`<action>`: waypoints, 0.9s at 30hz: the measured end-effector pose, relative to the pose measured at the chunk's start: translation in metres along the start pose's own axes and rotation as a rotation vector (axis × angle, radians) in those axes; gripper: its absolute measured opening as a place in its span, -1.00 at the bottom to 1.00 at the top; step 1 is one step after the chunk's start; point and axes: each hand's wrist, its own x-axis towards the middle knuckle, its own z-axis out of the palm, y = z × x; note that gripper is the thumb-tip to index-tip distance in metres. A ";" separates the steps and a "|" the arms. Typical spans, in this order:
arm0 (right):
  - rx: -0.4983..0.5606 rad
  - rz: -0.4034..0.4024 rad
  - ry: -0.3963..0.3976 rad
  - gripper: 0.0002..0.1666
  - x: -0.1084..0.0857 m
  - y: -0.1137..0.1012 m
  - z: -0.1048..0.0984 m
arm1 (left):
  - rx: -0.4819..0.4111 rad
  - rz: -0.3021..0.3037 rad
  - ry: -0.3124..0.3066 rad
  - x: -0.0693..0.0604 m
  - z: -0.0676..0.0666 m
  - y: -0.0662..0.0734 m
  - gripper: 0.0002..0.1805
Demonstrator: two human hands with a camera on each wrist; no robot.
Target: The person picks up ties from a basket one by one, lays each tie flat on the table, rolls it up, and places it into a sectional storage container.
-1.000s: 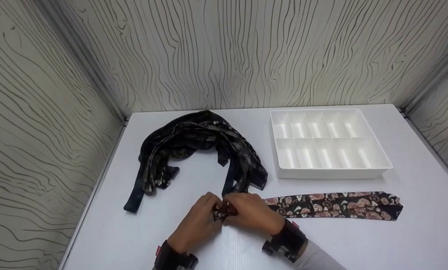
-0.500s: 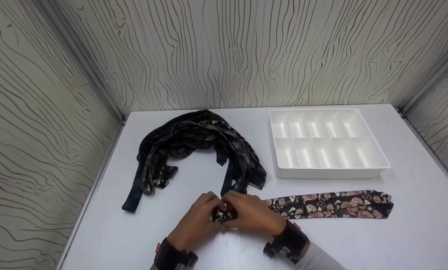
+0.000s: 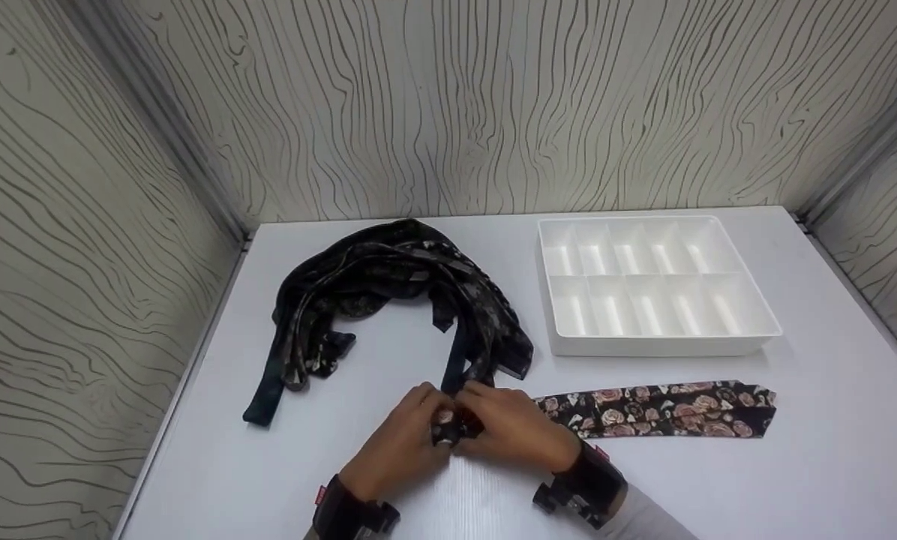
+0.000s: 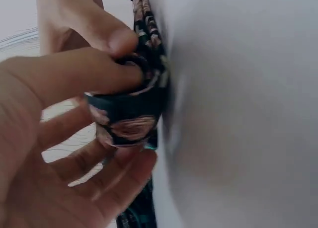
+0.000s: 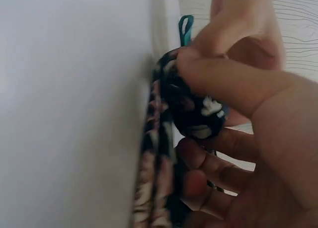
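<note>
A dark floral tie (image 3: 666,411) lies flat toward the right, its left end coiled into a small roll (image 3: 445,431) between both hands. The left hand (image 3: 403,442) grips the roll; in the left wrist view its thumb presses into the top of the roll (image 4: 131,126), with fingers curved beneath. From the other side the right hand (image 3: 523,431) pinches the same roll, and in the right wrist view its thumb lies over the rolled cloth (image 5: 198,109). A small teal loop (image 5: 186,30) sticks up beside the roll there.
Behind the hands, a heap of dark patterned ties (image 3: 388,262) lies in an arch on the white table (image 3: 268,480). A white box (image 3: 666,345) with two rows of compartments stands at the back right. Patterned panels (image 3: 448,112) rise behind the table.
The tie's flat right end has drawn leftward toward the hands. Both hands keep hold of the roll, which has turned a little between the fingers.
</note>
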 end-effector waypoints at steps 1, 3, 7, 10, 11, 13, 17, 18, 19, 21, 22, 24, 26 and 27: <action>-0.003 -0.005 0.005 -0.40 -0.001 0.001 0.000 | -0.018 -0.004 -0.012 0.000 0.000 0.000 -0.53; 0.005 -0.002 0.000 -0.32 -0.002 0.001 -0.001 | -0.042 -0.009 -0.035 0.001 0.001 0.001 -0.55; 0.027 0.012 -0.021 -0.20 -0.003 0.003 -0.005 | -0.013 0.025 -0.049 0.003 0.001 0.003 -0.61; 0.019 0.029 -0.024 -0.20 -0.005 0.004 -0.007 | 0.005 0.034 -0.051 0.004 0.000 0.004 -0.55; 0.009 0.031 -0.024 -0.19 -0.006 0.004 -0.008 | 0.008 0.038 -0.051 0.004 0.000 0.004 -0.53; 0.003 0.030 -0.029 -0.11 -0.007 0.004 -0.008 | 0.027 0.038 -0.055 0.004 0.000 0.005 -0.52; -0.012 0.001 -0.020 -0.13 -0.007 0.003 -0.008 | 0.071 0.040 -0.041 0.005 -0.002 0.006 -0.58; -0.020 -0.004 -0.010 -0.13 -0.007 0.003 -0.008 | 0.071 0.045 -0.035 0.006 -0.002 0.006 -0.57; -0.031 -0.006 -0.001 -0.16 -0.007 0.003 -0.008 | 0.059 0.050 -0.035 0.006 -0.001 0.006 -0.56; -0.053 -0.006 0.012 -0.28 -0.007 0.004 -0.008 | 0.034 0.064 -0.038 0.007 -0.001 0.007 -0.54; -0.060 -0.010 0.019 -0.29 -0.007 0.005 -0.008 | 0.022 0.074 -0.041 0.007 0.000 0.007 -0.54; -0.065 -0.017 0.019 -0.28 -0.008 0.005 -0.008 | 0.014 0.100 -0.044 0.008 0.001 0.008 -0.55; -0.062 -0.034 0.024 -0.31 -0.009 0.006 -0.009 | 0.039 0.116 -0.034 0.009 0.001 0.009 -0.59; -0.059 -0.041 0.030 -0.33 -0.009 0.007 -0.009 | 0.060 0.127 -0.022 0.009 0.001 0.010 -0.60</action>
